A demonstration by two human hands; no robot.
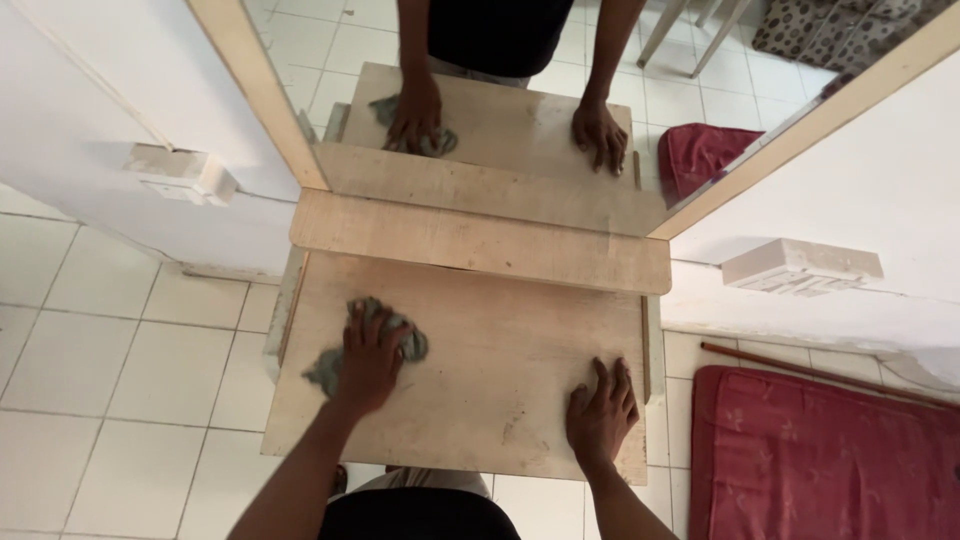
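My right hand [601, 410] lies flat, fingers spread, on the pale worn wooden tabletop [500, 350]. My left hand [370, 355] presses a crumpled grey-green cloth [412, 343], bunched under palm and fingers. Beyond, a wood-framed mirror [480, 190] reflects both.

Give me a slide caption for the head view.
Left hand presses grey cloth on wooden shelf; right hand flat beside.

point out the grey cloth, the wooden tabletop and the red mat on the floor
grey cloth [414, 343]: head view, on the edge showing beside the left hand's fingers.
wooden tabletop [490, 370]: head view, on its bare middle between the hands.
red mat [810, 460]: head view, on its middle, at lower right.
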